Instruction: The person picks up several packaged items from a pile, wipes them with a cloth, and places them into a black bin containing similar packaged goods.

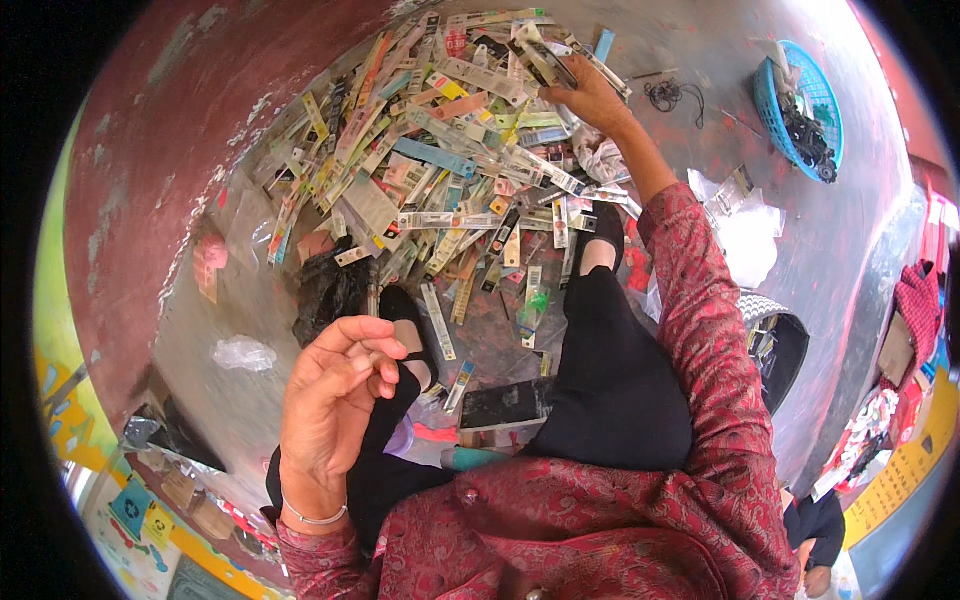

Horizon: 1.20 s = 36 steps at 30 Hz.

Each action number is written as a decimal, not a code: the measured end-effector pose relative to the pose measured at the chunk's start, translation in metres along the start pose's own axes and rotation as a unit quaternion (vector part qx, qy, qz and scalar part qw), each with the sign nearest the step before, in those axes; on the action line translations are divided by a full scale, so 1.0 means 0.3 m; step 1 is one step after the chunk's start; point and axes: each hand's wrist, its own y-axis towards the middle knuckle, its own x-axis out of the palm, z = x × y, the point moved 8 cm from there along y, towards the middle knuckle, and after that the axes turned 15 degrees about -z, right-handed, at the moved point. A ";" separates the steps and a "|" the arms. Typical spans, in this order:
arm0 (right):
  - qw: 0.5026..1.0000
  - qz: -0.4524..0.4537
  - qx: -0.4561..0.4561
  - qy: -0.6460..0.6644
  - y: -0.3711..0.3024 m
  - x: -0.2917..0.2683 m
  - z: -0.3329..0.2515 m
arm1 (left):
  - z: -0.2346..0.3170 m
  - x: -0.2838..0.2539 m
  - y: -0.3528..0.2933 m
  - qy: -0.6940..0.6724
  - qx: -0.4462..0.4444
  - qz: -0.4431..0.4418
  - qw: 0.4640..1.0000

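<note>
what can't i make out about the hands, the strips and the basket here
All in the head view:
Right hand: some fingers, hidden behind the packaging strips it holds.
Left hand: whether anything small sits inside, hidden by its curled fingers.
Strip pile: its lower layers, covered by strips on top.
Blue basket: its bottom, covered by black items.
</note>
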 end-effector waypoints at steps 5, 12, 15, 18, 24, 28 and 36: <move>0.996 -0.085 0.012 0.038 0.182 0.147 -0.196 | 0.006 0.021 0.003 -0.008 0.004 -0.043 0.999; 0.951 -0.122 0.036 -0.283 0.240 0.468 -0.258 | 0.017 0.025 0.015 -0.010 0.003 -0.019 1.000; 0.932 -0.211 0.053 -0.290 0.162 0.543 -0.257 | 0.005 0.024 0.004 -0.010 -0.009 -0.022 1.000; 0.926 -0.253 0.029 -0.278 0.114 0.620 -0.291 | -0.006 0.037 0.021 -0.003 -0.021 -0.053 0.998; 0.969 -0.206 0.090 -0.100 0.196 0.426 -0.134 | 0.002 0.009 0.011 -0.001 -0.004 -0.040 0.999; 0.997 -0.038 0.045 -0.043 0.262 0.164 -0.018 | -0.004 0.006 0.016 -0.009 -0.004 -0.038 0.999; 0.969 -0.057 0.185 -0.156 0.245 0.243 0.003 | -0.031 0.043 0.037 -0.010 -0.025 -0.047 0.999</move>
